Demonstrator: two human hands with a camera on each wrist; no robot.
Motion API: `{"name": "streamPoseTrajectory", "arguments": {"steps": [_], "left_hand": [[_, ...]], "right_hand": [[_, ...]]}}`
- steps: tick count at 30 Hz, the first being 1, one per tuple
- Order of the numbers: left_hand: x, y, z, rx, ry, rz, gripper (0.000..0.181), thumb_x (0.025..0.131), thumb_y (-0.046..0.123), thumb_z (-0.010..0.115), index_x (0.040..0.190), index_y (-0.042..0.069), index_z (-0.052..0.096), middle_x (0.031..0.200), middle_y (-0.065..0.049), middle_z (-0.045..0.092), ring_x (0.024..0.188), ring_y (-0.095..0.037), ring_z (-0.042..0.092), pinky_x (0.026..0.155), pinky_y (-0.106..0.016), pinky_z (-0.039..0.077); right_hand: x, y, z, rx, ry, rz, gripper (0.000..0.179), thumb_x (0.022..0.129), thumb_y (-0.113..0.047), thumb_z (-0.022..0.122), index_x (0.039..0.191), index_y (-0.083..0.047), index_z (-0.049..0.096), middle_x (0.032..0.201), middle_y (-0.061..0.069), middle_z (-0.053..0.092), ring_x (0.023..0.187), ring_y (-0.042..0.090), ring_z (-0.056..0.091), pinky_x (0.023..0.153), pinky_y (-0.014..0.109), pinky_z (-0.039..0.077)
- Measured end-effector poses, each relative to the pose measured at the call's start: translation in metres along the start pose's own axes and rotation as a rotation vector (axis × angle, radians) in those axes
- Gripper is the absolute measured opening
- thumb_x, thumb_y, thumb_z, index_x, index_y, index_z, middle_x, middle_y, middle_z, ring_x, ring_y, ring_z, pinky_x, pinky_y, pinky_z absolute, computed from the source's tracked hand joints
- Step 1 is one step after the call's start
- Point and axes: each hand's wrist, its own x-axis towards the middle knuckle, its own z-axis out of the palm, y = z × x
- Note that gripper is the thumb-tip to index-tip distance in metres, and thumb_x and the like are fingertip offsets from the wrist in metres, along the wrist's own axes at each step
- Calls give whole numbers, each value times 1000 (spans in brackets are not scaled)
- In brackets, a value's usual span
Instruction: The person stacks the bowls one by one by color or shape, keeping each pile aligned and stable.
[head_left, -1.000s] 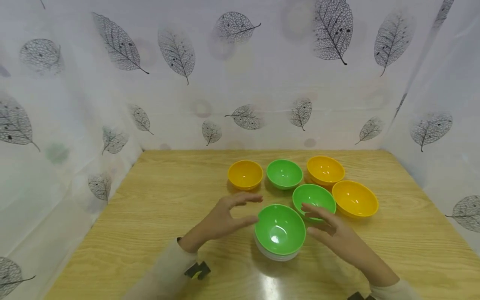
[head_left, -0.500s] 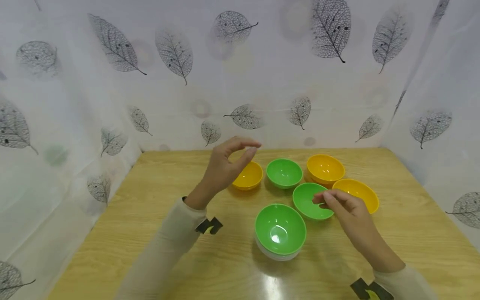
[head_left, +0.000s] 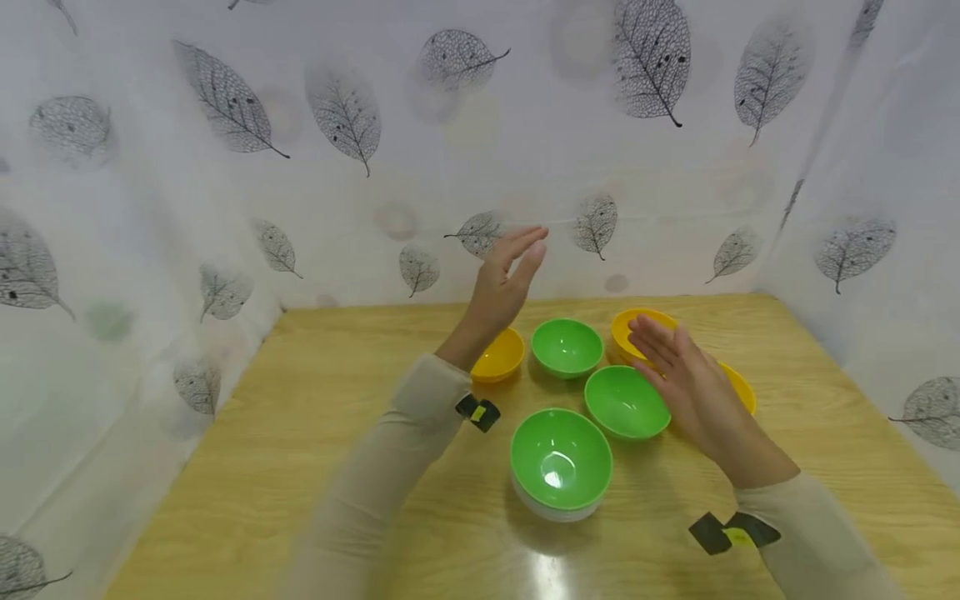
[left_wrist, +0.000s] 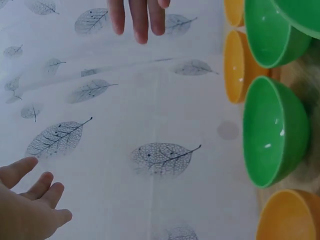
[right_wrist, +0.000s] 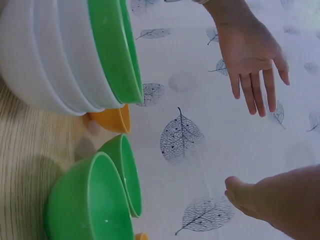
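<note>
Left hand (head_left: 501, 282) and right hand (head_left: 693, 392) have lifted clear of the top green bowl (head_left: 561, 458), which remains seated on white bowls (right_wrist: 55, 62), nearest the table's (head_left: 300, 433) front edge. Fingers: extended, nothing held. Left: raised toward back edge. Right: near orange bowls (head_left: 739, 385).

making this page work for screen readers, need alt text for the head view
A person's empty left hand and right hand hover above a wood-grain table, before a leaf-print backdrop. Nearest is a green bowl stacked on white bowls; behind are two more green bowls and three orange bowls.
</note>
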Motion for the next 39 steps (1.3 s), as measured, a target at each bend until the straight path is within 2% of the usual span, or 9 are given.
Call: {"name": "streamPoseTrajectory", "arguments": {"steps": [3,6,12,15,18,23,27,31,39], "left_hand": [[4,-9,9,-40,0,-107,43,102,34,43,139,12,50,146,-1,45,136,-13,35,115,-35,27],[8,-22,15,-83,-23,-226,50,102,41,41,142,12,46,148,-1,43,137,-15,35,115,-34,27],[13,-45,23,-130,-60,-492,60,100,50,38,146,11,39,152,-3,38,140,-19,32,116,-36,25],[15,-55,26,-138,-60,-573,62,100,51,38,146,9,38,153,-5,35,141,-23,30,117,-40,23],[16,-65,29,-113,-95,-637,66,99,54,36,148,10,36,154,-6,32,142,-25,28,117,-43,22],[12,-82,31,-74,-214,-679,70,98,59,31,150,12,31,156,-5,29,143,-25,25,118,-43,19],[7,-89,32,-125,-288,-676,73,98,60,29,152,12,25,158,-6,23,143,-29,25,118,-44,20],[5,-92,33,-175,-331,-676,73,98,60,29,153,14,21,160,-5,18,144,-30,22,118,-43,18],[4,-93,41,-180,-391,-655,71,99,58,29,153,13,22,160,-3,17,147,-22,13,119,-42,12]], "right_hand": [[8,2,-1,52,3,102,73,103,-48,16,150,4,-6,159,20,-3,147,29,2,119,35,11],[16,7,-1,165,29,182,79,101,-53,17,150,1,-13,158,20,-15,146,34,-9,119,41,-1],[29,15,-5,388,81,270,84,99,-57,22,148,-2,-21,156,17,-24,145,30,-16,119,37,-6],[35,19,-8,447,99,299,84,100,-56,21,147,-3,-24,154,16,-28,144,29,-19,118,36,-7],[40,22,-10,478,109,329,83,100,-56,19,145,-3,-26,153,17,-31,143,30,-22,118,36,-9],[48,27,-12,484,136,381,84,99,-57,18,145,-4,-28,152,16,-31,142,30,-22,117,35,-10],[52,31,-12,482,150,407,84,99,-57,18,144,-3,-29,152,15,-31,142,29,-22,117,35,-10],[56,35,-10,467,164,428,83,99,-56,17,143,-3,-29,152,15,-32,142,28,-23,117,35,-10],[63,40,-13,436,201,466,82,100,-55,17,143,-3,-30,151,16,-33,142,29,-24,117,35,-9]]}}
